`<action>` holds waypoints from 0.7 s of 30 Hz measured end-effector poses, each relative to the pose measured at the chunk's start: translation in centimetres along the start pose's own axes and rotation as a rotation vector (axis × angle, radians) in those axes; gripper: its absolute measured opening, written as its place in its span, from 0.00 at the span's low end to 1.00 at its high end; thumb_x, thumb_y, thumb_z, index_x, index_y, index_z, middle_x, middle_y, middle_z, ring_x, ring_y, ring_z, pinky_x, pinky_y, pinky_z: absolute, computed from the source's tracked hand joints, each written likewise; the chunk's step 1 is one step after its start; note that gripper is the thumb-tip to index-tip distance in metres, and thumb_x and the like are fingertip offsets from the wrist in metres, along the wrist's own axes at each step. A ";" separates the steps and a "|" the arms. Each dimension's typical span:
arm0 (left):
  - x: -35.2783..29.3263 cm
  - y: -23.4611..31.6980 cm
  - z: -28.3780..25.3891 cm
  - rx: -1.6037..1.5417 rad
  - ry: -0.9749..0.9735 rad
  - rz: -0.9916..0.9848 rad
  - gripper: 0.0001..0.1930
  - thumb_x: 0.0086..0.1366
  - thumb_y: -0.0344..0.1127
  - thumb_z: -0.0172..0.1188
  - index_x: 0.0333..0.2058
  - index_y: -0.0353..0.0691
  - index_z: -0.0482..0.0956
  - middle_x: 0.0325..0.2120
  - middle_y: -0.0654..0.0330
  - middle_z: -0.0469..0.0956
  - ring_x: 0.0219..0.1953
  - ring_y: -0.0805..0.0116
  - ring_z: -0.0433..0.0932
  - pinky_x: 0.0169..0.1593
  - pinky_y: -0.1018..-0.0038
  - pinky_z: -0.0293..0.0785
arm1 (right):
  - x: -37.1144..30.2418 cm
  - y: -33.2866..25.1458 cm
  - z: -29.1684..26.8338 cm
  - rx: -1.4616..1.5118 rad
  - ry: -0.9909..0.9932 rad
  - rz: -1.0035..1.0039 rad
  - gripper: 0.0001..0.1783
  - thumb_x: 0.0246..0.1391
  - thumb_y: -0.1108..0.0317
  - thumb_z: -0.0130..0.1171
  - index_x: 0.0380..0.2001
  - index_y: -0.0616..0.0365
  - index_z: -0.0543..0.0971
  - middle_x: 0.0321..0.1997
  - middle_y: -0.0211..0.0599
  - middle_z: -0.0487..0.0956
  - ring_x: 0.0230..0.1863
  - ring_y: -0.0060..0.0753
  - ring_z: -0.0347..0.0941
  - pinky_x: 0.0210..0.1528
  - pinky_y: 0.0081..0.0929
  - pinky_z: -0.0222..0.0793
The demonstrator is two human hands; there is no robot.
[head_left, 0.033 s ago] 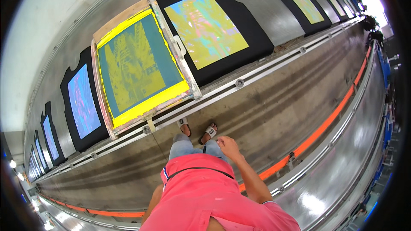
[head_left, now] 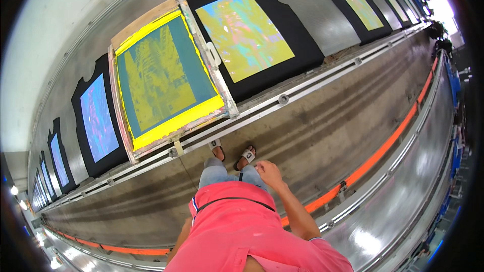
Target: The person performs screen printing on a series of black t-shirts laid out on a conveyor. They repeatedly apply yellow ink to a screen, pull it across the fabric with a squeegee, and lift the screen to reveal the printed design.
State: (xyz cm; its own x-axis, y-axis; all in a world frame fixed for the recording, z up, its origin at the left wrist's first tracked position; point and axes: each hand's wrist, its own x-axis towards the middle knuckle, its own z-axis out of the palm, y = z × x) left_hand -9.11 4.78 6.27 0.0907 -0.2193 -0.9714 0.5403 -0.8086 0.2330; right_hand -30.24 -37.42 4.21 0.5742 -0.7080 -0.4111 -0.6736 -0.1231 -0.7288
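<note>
Holding the right hand (head_left: 270, 174) beside the thigh (head_left: 253, 176) at five o'clock, loosely curled; cannot tell whether gripping anything, with left hand out of view. Facing a yellow-edged screen frame (head_left: 165, 79) at ten o'clock on the counter (head_left: 318, 20), between black shirts (head_left: 300, 38) at nine and twelve.

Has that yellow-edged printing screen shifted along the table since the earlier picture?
No. Judged against the table's metal rail, the printing screen sits in the same place; everything in view only shifted slightly together.
</note>
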 end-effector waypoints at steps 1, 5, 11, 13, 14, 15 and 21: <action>0.3 0.0 0.9 -0.017 -0.002 0.005 0.21 0.59 0.45 0.61 0.48 0.39 0.78 0.47 0.47 0.77 0.51 0.55 0.76 0.55 0.61 0.70 | 0.3 0.1 -0.1 -0.018 0.004 -0.022 0.15 0.54 0.64 0.60 0.41 0.61 0.80 0.38 0.48 0.82 0.38 0.49 0.79 0.42 0.40 0.74; 0.7 0.7 2.0 -0.049 0.019 0.029 0.21 0.59 0.46 0.60 0.46 0.39 0.79 0.46 0.46 0.78 0.49 0.53 0.77 0.53 0.61 0.71 | 2.1 -1.9 -1.4 0.009 -0.009 -0.046 0.13 0.54 0.66 0.60 0.40 0.61 0.81 0.38 0.47 0.82 0.39 0.46 0.80 0.42 0.37 0.74; 1.9 3.7 1.8 -0.077 0.020 0.067 0.22 0.59 0.49 0.60 0.44 0.38 0.80 0.43 0.44 0.79 0.47 0.50 0.78 0.51 0.60 0.72 | 6.0 -5.6 -3.3 0.142 0.038 -0.051 0.12 0.55 0.69 0.61 0.41 0.64 0.81 0.35 0.43 0.84 0.35 0.33 0.81 0.40 0.29 0.75; 2.6 4.7 1.9 -0.093 0.032 0.080 0.22 0.59 0.50 0.60 0.43 0.37 0.80 0.43 0.44 0.79 0.47 0.50 0.79 0.51 0.59 0.73 | 8.6 -7.6 -2.9 0.158 0.030 -0.108 0.12 0.55 0.69 0.61 0.41 0.64 0.81 0.34 0.44 0.84 0.34 0.33 0.80 0.40 0.29 0.75; 2.5 4.7 2.3 -0.118 0.053 0.084 0.22 0.59 0.51 0.60 0.42 0.37 0.81 0.42 0.44 0.79 0.46 0.49 0.79 0.50 0.59 0.73 | 10.1 -9.0 -2.7 0.163 0.015 -0.143 0.12 0.55 0.69 0.61 0.41 0.64 0.81 0.34 0.44 0.84 0.34 0.33 0.80 0.39 0.29 0.75; 3.3 5.8 2.1 -0.108 0.050 0.088 0.22 0.59 0.51 0.60 0.42 0.37 0.81 0.42 0.43 0.80 0.46 0.49 0.79 0.50 0.59 0.73 | 11.5 -10.7 -3.0 0.166 0.035 -0.176 0.12 0.55 0.70 0.61 0.41 0.64 0.81 0.34 0.43 0.83 0.34 0.32 0.80 0.39 0.29 0.74; 4.8 8.9 0.8 -0.027 0.138 0.069 0.24 0.59 0.54 0.59 0.40 0.36 0.82 0.39 0.42 0.81 0.44 0.46 0.80 0.48 0.58 0.74 | 19.9 -18.2 -4.7 0.237 0.147 -0.184 0.11 0.57 0.71 0.58 0.42 0.66 0.80 0.38 0.45 0.82 0.38 0.35 0.80 0.42 0.30 0.75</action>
State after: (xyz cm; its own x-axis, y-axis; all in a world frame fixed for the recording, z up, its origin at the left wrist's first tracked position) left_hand -4.52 -3.90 3.69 0.2420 -0.1953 -0.9504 0.5506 -0.7789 0.3003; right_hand -8.75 -52.54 11.92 0.5914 -0.7836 -0.1903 -0.4283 -0.1053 -0.8975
